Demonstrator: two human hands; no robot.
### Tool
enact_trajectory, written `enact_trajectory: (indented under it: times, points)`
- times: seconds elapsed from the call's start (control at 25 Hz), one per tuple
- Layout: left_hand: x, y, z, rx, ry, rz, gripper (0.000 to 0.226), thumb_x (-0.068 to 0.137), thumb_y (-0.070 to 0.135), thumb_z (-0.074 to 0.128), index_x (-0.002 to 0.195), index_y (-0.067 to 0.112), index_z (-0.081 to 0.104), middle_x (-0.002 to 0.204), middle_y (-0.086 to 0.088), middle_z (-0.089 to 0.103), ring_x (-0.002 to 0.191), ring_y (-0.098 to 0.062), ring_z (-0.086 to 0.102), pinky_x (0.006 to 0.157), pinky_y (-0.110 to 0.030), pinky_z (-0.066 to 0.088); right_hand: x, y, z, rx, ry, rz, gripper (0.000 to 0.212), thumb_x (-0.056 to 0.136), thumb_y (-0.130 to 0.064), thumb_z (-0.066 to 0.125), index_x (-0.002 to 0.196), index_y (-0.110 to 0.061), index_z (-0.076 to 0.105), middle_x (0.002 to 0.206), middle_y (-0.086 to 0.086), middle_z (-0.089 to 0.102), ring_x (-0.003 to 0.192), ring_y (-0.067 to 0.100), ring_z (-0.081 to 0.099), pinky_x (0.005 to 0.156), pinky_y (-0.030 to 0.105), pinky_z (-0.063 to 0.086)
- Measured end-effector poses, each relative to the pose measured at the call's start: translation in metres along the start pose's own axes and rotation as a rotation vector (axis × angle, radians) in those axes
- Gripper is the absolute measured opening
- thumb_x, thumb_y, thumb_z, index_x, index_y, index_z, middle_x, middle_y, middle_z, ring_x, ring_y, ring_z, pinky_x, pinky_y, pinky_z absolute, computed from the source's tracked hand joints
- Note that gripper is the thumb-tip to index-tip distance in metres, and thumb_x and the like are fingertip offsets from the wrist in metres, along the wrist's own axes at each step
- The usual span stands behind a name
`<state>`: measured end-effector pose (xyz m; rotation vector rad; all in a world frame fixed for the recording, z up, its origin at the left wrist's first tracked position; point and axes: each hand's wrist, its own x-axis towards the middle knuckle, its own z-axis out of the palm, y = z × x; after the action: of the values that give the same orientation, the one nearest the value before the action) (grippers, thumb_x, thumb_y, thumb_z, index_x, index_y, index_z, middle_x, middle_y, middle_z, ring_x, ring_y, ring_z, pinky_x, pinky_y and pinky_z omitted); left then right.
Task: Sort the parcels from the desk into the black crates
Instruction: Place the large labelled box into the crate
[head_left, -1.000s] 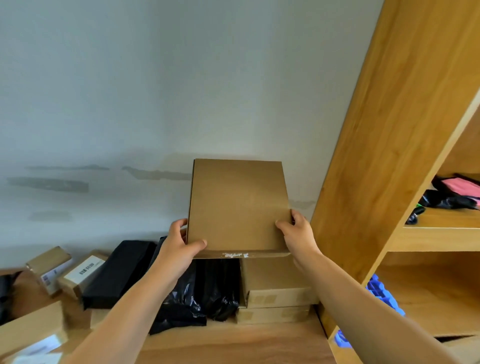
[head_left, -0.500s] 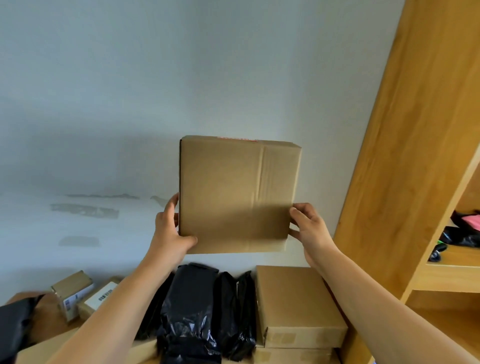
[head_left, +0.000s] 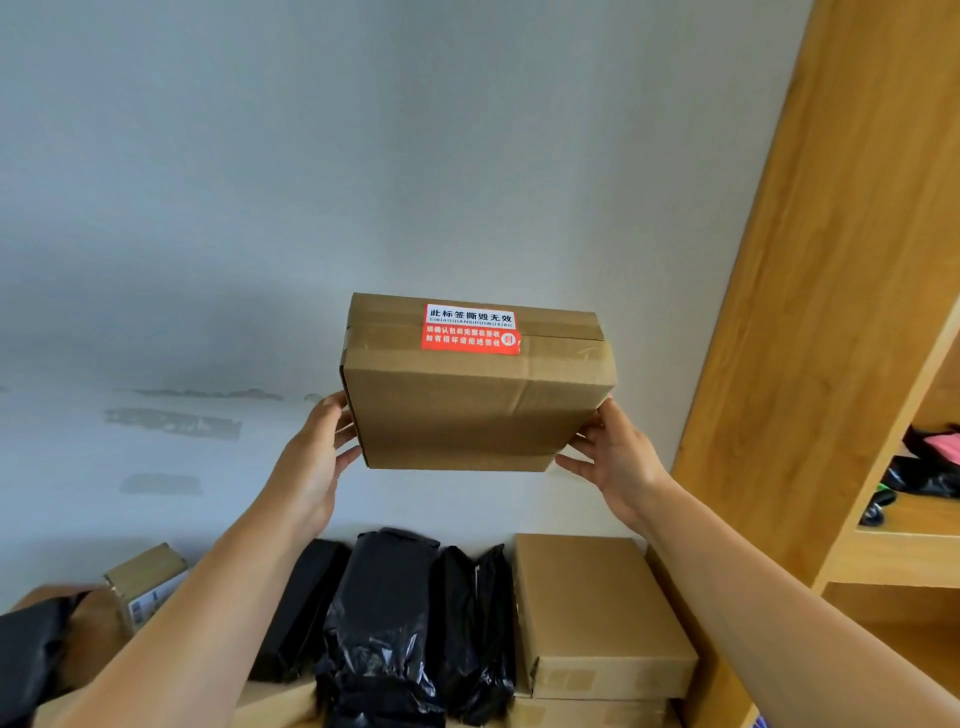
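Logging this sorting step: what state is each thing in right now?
Cardboard box: lifted clear of the desk, taped shut, red-and-white sticker on top.
Left hand: holds the box's left side.
Right hand: holds its right side.
Black bags: lying on the desk.
Brown boxes: stacked, closed.

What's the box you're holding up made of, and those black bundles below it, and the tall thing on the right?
Box: brown corrugated cardboard, matte, by its creased faces and taped seam; the red sticker looks like glossy paper. Black bundles: thin plastic film, probably poly mailers, shiny and crinkled. Shelf unit: wood or wood-look laminate, smooth with visible grain.
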<state>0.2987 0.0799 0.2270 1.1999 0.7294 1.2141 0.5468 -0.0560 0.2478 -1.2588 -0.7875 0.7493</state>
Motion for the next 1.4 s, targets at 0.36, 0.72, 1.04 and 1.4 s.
enact_trajectory:
  times: [0.36,0.72,1.04,1.4]
  points:
    - [0.006,0.003,-0.002,-0.059,-0.071,0.025,0.024,0.098,0.019,0.045,0.115,0.024,0.061,0.115,0.009,0.065,0.114,-0.01,0.057,0.097,-0.036,0.045,0.002,-0.003,-0.005,0.096,-0.032,-0.038,0.037,0.103,-0.02,0.027,0.128,-0.015,0.054,0.129,0.008,0.059,0.122,0.023,0.054,0.107,0.049,0.04]
    - [0.009,0.014,-0.009,0.03,-0.143,0.054,0.055,0.075,-0.025,0.043,0.112,0.013,0.061,0.102,-0.002,0.071,0.092,-0.015,0.067,0.062,-0.02,0.052,0.013,-0.006,-0.019,-0.002,-0.119,0.233,0.061,0.091,-0.065,0.035,0.117,-0.017,0.061,0.108,0.016,0.065,0.102,0.031,0.058,0.102,0.045,0.042]
    - [0.01,0.006,-0.012,0.034,-0.075,0.006,0.016,0.096,0.028,0.051,0.106,0.021,0.061,0.098,0.01,0.068,0.096,-0.008,0.061,0.071,-0.03,0.045,0.015,0.003,-0.02,-0.004,-0.131,0.133,0.027,0.087,-0.017,0.064,0.115,-0.018,0.064,0.111,0.011,0.069,0.099,0.028,0.064,0.095,0.044,0.049]
    - [0.006,0.003,-0.006,0.035,-0.101,0.079,0.034,0.09,-0.003,0.054,0.112,0.022,0.059,0.105,0.011,0.071,0.094,-0.005,0.066,0.075,-0.025,0.048,0.019,0.002,-0.02,0.086,-0.161,0.036,0.046,0.083,0.015,0.05,0.114,-0.017,0.059,0.102,0.005,0.071,0.096,0.025,0.061,0.091,0.042,0.049]
